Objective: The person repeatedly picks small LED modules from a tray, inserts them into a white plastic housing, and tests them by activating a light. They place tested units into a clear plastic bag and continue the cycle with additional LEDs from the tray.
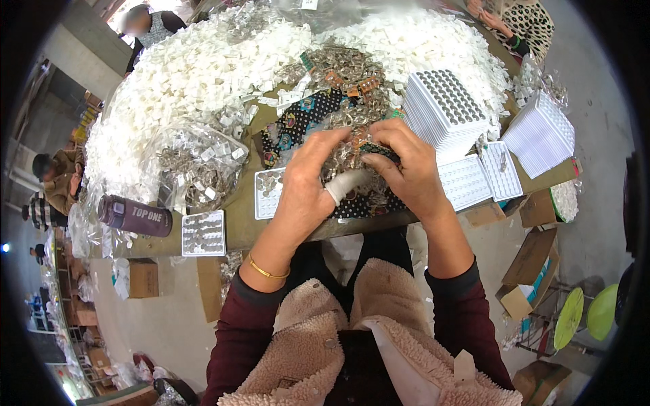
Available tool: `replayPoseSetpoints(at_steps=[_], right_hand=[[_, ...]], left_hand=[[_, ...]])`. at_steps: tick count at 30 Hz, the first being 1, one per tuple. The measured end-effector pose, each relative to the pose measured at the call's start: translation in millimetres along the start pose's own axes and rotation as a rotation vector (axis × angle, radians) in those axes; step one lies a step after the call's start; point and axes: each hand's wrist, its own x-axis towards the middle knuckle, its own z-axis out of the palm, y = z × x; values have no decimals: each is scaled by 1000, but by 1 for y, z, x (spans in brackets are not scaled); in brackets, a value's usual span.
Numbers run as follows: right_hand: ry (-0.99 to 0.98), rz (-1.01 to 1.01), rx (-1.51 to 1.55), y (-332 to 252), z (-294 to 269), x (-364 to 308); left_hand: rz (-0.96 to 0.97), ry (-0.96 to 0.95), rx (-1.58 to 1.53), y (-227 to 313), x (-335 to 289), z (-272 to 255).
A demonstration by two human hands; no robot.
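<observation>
Above a heap of small shiny metal pieces [349,74], my two hands work close together near the table's front edge. My left hand [302,181] has bent fingers, with a white wrap around its thumb. My right hand [413,166] pinches with thumb and fingers at a small dark green and metallic piece [374,148]. What the left fingertips grip is hidden among the metal bits. Under the heap lies a black cloth with white dots and coloured figures [305,115]. A white tray [259,203] with round metal pieces sits beside my left wrist.
White plastic pieces [183,81] pile across the back. A purple bottle [139,216] lies left, beside another filled tray [203,233]. Stacked white trays [440,128] stand right, near a second stack [542,135]. Bagged metal parts [200,166] lie left. Other people sit around.
</observation>
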Motion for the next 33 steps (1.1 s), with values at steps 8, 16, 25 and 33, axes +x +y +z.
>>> replayPoseSetpoints(at_steps=[8, 16, 25, 33], right_hand=[[68, 122, 162, 13, 7, -16], [185, 198, 197, 9, 12, -17], [80, 150, 317, -4, 0, -18], [76, -68, 295, -30, 0, -14]], left_hand=[[-528, 70, -912, -12, -19, 3], [-643, 44, -971, -18, -30, 4], [-193, 134, -302, 6, -23, -19], [122, 184, 147, 45, -6, -14]])
